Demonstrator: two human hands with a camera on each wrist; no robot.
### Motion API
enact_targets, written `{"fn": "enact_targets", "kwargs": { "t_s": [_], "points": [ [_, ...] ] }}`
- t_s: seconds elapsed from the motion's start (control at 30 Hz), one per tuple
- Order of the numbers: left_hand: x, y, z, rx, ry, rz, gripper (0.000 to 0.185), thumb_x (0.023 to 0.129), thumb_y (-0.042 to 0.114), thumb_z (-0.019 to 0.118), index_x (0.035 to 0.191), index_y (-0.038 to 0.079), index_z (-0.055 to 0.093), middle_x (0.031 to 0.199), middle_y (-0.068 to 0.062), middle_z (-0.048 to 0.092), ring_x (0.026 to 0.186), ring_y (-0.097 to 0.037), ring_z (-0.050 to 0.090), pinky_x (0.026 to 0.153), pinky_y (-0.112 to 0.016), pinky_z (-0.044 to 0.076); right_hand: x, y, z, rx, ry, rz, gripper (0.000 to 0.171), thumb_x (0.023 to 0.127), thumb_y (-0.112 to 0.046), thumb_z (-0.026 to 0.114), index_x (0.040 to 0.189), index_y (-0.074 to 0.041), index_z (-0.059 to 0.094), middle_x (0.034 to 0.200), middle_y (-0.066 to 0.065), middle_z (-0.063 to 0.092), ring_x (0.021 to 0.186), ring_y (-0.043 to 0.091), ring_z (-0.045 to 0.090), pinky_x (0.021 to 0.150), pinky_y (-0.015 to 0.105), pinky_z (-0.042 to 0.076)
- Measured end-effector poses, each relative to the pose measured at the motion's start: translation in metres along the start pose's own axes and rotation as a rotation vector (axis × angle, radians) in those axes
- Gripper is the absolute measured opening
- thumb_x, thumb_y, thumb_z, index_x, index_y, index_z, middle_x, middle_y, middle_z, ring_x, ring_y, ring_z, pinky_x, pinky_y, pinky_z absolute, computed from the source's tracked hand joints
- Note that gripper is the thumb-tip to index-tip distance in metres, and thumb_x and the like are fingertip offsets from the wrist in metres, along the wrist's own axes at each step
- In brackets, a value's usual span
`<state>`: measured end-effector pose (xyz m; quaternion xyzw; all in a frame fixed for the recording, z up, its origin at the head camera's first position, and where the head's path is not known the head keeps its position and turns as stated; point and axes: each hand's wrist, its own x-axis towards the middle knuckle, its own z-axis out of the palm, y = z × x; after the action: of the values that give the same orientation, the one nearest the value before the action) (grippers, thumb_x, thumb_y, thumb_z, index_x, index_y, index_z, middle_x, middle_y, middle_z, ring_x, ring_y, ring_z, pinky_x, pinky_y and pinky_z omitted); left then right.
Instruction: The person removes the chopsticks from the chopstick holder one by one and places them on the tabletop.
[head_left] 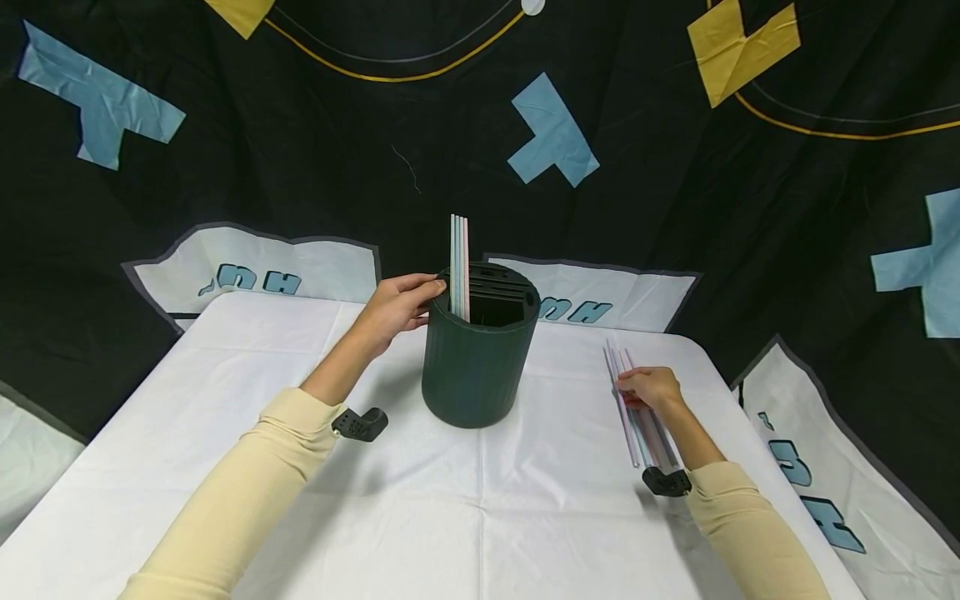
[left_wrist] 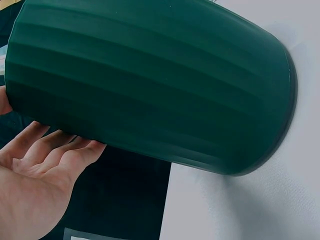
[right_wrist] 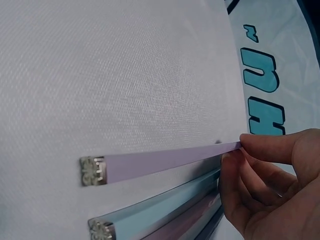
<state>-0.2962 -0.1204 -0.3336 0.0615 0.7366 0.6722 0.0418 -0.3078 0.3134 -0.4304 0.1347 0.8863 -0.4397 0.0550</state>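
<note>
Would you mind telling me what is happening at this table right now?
A person sits at a white-clothed table. Their left hand rests against the rim of an upright dark green ribbed cylindrical holder, which already has three pastel chopsticks standing in it. Their right hand pinches one lilac chopstick from the pastel bundle lying on the cloth.

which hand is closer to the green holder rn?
Left. The left hand touches the green holder at its rim. The right hand is off to the holder's right, apart from it, pinching a lilac chopstick from the pile on the table.
</note>
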Motion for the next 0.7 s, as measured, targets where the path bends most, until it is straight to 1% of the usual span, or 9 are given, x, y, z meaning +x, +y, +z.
{"fn": "enact_targets", "kwargs": {
  "t_s": [0.23,0.5,0.7],
  "points": [
    [-0.0007,0.0010,0.0008,0.011,-0.001,0.004,0.049,0.101,0.032,0.061,0.142,0.004,0.056,0.141,-0.017,0.060,0.127,-0.033,0.062,0.106,-0.045,0.052,0.0015,0.0020,-0.0004,-0.022,0.006,0.010,0.035,0.096,-0.015,0.066,0.122,0.009,0.065,0.100,0.019,0.070,0.069,0.013,0.066,0.067,0.024,0.061],
    [0.0000,0.0001,0.0004,0.004,-0.002,0.002,0.050,0.101,0.031,0.061,0.142,0.003,0.055,0.141,-0.018,0.060,0.128,-0.034,0.062,0.106,-0.045,0.051,0.0015,0.0012,0.0024,-0.020,0.020,-0.010,0.034,0.094,-0.011,0.068,0.120,0.012,0.066,0.091,0.016,0.071,0.065,0.010,0.065,0.062,0.023,0.060],
    [0.0000,0.0000,0.0008,0.004,0.001,-0.004,0.051,0.101,0.032,0.061,0.142,0.004,0.055,0.141,-0.017,0.060,0.128,-0.033,0.062,0.107,-0.045,0.051,0.0009,0.0022,0.0044,-0.047,0.030,-0.018,0.033,0.096,-0.012,0.066,0.119,0.011,0.067,0.096,0.020,0.071,0.067,0.011,0.064,0.063,0.023,0.060]
  ]
}}
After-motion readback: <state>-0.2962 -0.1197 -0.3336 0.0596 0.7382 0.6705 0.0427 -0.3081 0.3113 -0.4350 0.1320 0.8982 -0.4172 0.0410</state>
